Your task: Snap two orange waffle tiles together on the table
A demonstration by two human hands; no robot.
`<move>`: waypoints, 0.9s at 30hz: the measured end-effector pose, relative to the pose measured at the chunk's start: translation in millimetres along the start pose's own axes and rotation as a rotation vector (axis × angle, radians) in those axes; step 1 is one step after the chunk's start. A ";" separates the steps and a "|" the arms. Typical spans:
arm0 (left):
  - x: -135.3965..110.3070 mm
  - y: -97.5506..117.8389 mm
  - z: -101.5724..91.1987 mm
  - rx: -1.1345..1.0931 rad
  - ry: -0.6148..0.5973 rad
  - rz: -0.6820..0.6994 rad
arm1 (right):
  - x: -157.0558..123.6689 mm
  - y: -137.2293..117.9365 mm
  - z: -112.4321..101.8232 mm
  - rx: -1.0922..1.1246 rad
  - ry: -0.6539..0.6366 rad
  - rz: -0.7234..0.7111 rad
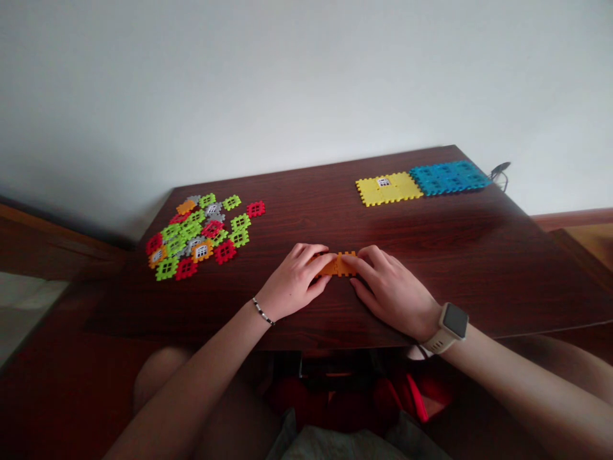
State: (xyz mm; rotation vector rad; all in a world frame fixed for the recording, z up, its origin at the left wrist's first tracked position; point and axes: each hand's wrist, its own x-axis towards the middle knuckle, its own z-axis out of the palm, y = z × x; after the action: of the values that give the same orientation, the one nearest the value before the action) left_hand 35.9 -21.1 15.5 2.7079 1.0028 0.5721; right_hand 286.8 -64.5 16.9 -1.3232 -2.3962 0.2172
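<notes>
Near the table's front edge, two orange interlocking tiles (339,264) sit side by side between my hands, their toothed edges meeting. My left hand (301,275) grips the left one, with its fingers over the top and thumb at the near side. On the other side, my right hand (385,281) has its fingertips closed on the right tile's outer edge. Both hands partly cover the tiles, so I cannot tell whether the joint between them is fully pressed together.
A pile of red, green, grey and orange window tiles (191,233) lies on the left of the dark wooden table (297,204). Toward the back right lie a yellow panel (395,191) and a joined blue panel (447,179). A white wall (287,83) stands behind.
</notes>
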 end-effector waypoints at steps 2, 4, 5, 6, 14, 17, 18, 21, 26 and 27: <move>-0.1 -0.1 -0.1 -0.005 0.000 0.001 | 0.2 -0.1 -0.3 0.002 -0.001 0.003; -0.1 0.1 -0.3 -0.008 0.003 0.003 | 0.3 -0.4 -0.6 0.007 0.000 0.005; -0.1 0.2 -0.4 -0.007 0.004 0.003 | 0.3 -0.5 -0.6 0.009 0.001 0.006; 0.0 0.4 -0.5 -0.006 0.005 0.002 | 0.3 -0.7 -0.7 0.010 0.002 0.007; 0.3 1.4 0.1 0.003 -0.007 -0.006 | 0.1 -0.8 -0.3 0.001 0.005 0.009; 0.2 1.6 -0.2 0.003 -0.012 -0.007 | 0.0 -1.0 -0.4 -0.009 0.001 0.010; 0.1 1.6 -0.4 0.002 -0.014 -0.006 | 0.0 -1.1 -0.5 -0.012 0.000 0.010; -0.1 1.8 -1.0 -0.001 -0.014 -0.004 | 0.0 -1.5 -0.8 -0.012 0.008 0.007; -0.4 2.2 -1.7 -0.002 -0.010 -0.002 | -0.1 -2.4 -1.0 -0.012 0.016 0.008; -0.4 2.3 -1.8 -0.002 -0.012 -0.003 | -0.1 -2.5 -1.0 -0.011 0.013 0.009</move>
State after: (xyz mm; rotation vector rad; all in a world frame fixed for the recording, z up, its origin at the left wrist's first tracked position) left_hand 36.2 -23.0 17.7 2.7049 1.0022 0.5546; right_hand 285.3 -66.0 18.6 -1.3373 -2.3842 0.1971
